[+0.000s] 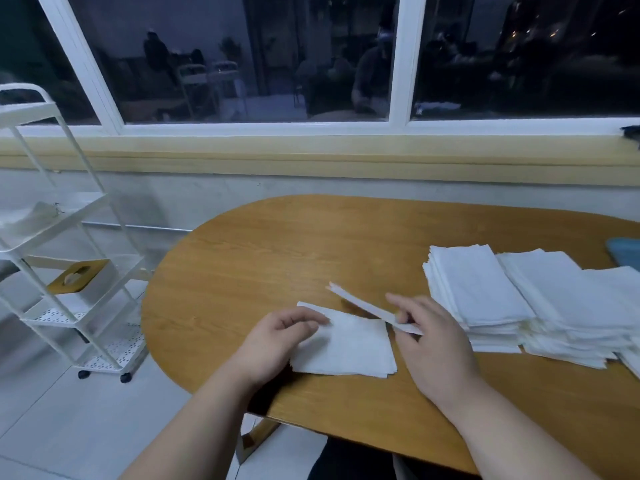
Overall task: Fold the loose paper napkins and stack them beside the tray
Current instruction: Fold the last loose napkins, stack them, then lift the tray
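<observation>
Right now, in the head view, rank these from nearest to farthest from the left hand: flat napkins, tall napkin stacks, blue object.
1. Flat napkins, front centre, gripped at their edge by the left hand.
2. Tall napkin stacks, further to the right on the table.
3. Blue object, at the table's far right edge.

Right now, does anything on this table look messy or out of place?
The napkin piles on the right of the table look untidy: they overlap and fan out, with uneven edges. Nothing looks torn or spilled.
</observation>
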The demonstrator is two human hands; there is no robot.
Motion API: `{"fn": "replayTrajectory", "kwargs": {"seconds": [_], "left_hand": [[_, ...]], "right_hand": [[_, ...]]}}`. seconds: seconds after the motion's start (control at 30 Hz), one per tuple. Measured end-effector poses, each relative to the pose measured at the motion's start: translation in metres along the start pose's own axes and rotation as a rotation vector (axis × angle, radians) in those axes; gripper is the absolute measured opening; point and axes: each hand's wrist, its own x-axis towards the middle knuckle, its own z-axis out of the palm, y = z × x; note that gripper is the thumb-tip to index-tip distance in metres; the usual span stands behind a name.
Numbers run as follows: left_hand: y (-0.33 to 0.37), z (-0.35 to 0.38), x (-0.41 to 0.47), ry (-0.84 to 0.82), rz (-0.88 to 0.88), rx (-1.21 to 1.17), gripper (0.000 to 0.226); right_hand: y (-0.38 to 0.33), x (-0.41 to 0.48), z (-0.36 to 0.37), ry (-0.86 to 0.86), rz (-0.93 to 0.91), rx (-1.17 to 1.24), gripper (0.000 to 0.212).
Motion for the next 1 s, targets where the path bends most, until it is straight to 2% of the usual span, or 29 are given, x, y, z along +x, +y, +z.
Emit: {"fn": "replayTrajectory", "kwargs": {"seconds": [0.1, 0.17, 0.23, 0.33, 0.47, 0.53, 0.7, 0.8, 1.0], "left_hand": [[-0.004, -0.002, -0.002, 0.029, 0.057, -0.131, 0.029], [-0.008, -0.003, -0.003, 0.036, 0.068, -0.137, 0.043], [-0.009, -0.003, -0.004, 0.019, 0.071, -0.116, 0.044], [-0.005, -0.001, -0.005, 0.0, 0.088, -0.053, 0.04], [-0.006, 0.0, -0.004, 0.025, 0.088, -0.013, 0.045], [-0.009, -0.001, -0.003, 0.002, 0.094, -0.037, 0.05], [-0.009, 0.0, -0.003, 0.0, 0.089, -0.079, 0.047], [-0.013, -0.002, -0.001, -0.013, 0.082, -0.11, 0.052], [-0.021, -0.002, 0.002, -0.002, 0.071, -0.113, 0.07]], "right_hand": [[0.005, -0.006, 0.009, -0.062, -0.175, -0.072, 0.036], [0.004, -0.007, 0.014, -0.112, -0.267, -0.13, 0.031], [0.001, -0.007, 0.016, -0.144, -0.32, -0.181, 0.027], [-0.002, -0.007, 0.017, -0.096, -0.39, -0.209, 0.023], [-0.005, -0.009, 0.015, 0.01, -0.478, -0.131, 0.024], [-0.007, -0.01, 0.014, 0.062, -0.534, -0.096, 0.022], [-0.006, -0.01, 0.014, 0.14, -0.614, -0.052, 0.019], [-0.003, -0.009, 0.018, 0.078, -0.644, -0.061, 0.017], [0.0, -0.009, 0.022, -0.201, -0.61, -0.22, 0.024]]}}
